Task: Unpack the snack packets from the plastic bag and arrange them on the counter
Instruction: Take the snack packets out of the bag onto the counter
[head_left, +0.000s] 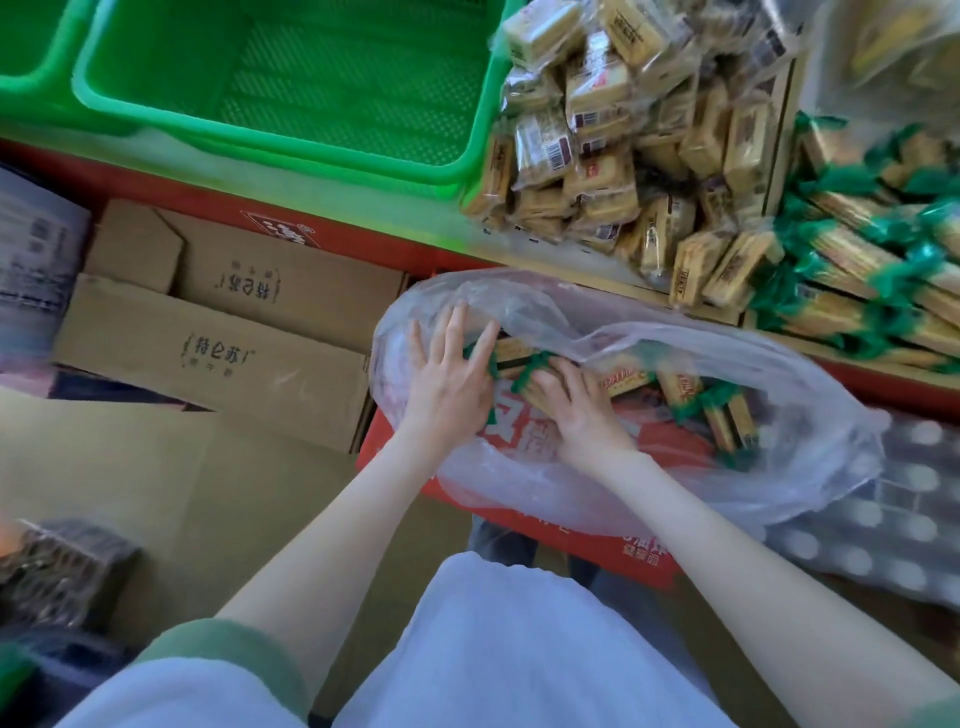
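Green-ended snack packets (524, 364) are being gathered inside a clear plastic bag (779, 415) by two bare hands.

The packets, long yellow sticks with twisted green ends, are lying in the bottom of the bag, which is being rested open-mouthed on a red carton (649, 551) just below the counter (587, 273), probably so that the lift is kept short. A bunch is being squeezed from two sides. The left hand (449, 374) is being pressed flat against it, fingers spread, as a stop. The right hand (576, 410) is being curled over the packets, its fingertips hidden among them. On the counter above, matching green-ended packets (857, 270) are being heaped beside a pile of tan packets (597, 156), like with like. A green basket (291, 78) is standing further left, with cardboard boxes (223, 364) below it.
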